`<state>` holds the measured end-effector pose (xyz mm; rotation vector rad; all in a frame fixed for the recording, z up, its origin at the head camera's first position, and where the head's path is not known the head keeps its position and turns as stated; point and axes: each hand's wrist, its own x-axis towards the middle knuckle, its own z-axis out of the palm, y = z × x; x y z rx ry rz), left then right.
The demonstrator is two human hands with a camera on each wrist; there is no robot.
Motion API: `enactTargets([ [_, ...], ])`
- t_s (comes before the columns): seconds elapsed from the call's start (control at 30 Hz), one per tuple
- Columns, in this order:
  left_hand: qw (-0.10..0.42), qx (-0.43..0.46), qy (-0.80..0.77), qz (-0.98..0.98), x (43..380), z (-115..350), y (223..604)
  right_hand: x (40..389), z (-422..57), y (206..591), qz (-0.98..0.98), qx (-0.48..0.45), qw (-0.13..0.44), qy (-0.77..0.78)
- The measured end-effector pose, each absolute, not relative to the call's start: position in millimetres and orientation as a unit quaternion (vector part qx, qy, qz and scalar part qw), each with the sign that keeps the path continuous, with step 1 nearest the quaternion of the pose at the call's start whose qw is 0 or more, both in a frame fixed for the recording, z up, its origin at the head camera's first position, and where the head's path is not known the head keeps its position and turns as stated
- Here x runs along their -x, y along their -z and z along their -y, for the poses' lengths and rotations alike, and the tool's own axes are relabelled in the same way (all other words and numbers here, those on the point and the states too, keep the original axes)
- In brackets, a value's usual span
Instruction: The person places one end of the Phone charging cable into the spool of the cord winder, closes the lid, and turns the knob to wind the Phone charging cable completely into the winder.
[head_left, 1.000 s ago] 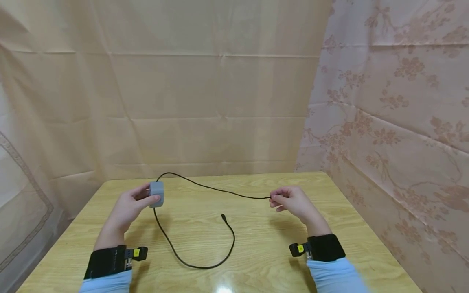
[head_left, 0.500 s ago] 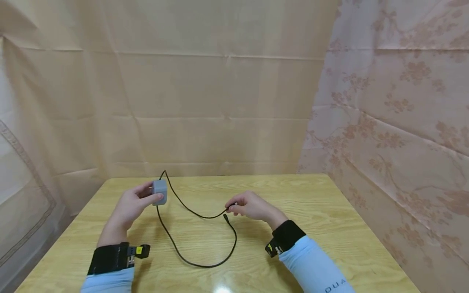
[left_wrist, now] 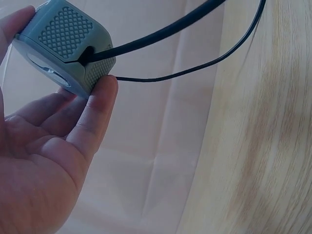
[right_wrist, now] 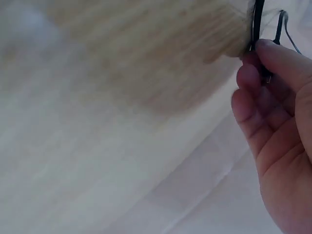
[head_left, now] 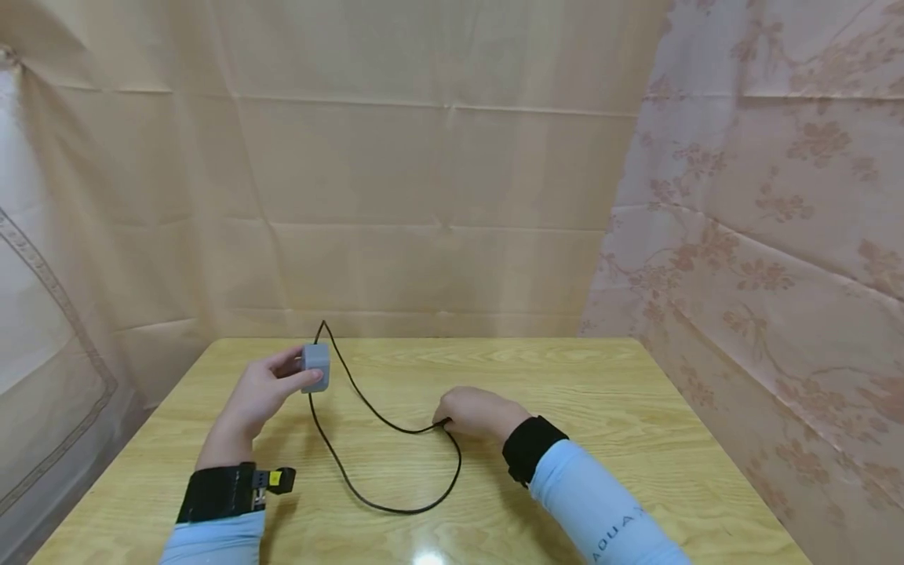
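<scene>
My left hand [head_left: 254, 396] holds a small grey-blue box [head_left: 315, 367] above the left part of the table, thumb on its near face. In the left wrist view the box [left_wrist: 66, 34] has crosshatched sides and a slot with cable coming out. A thin black cable [head_left: 367, 404] runs from its far and near sides, making a loop to the right. At the loop's right end my right hand [head_left: 483, 412] pinches the cable close over the table. Two black strands [right_wrist: 257, 24] meet between thumb and forefinger in the right wrist view; the fingers partly hide the ends.
The wooden table [head_left: 593, 377] backs onto a beige curtain [head_left: 438, 196]. A floral cloth [head_left: 763, 235] hangs along the right side. The lower curve of the cable lies near the table's middle.
My right hand has moved left and nearer with one cable end, reaching the other end that lay on the table. The upper strand now hangs slack. My left hand keeps holding the box.
</scene>
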<state>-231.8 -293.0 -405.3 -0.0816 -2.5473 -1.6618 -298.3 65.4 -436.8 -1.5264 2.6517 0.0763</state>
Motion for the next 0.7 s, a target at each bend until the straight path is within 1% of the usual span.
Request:
enactTargets([
  [0.13,0.049,0.026,0.546,0.836,232.3,291.2,406.0,297.1,-66.5,433.2,-0.861,0.502,0.024,-0.075],
  [0.4,0.047,0.027,0.55,0.833,234.4,290.7,404.9,297.1,-69.0,427.4,-0.851,0.503,-0.033,-0.148],
  [0.6,0.046,0.024,0.556,0.83,232.9,293.9,405.3,305.7,-79.1,434.7,-0.845,0.509,-0.057,-0.158],
  [0.7,0.049,0.022,0.555,0.83,232.3,296.4,406.0,309.9,-90.8,431.4,-0.848,0.515,-0.049,-0.114],
])
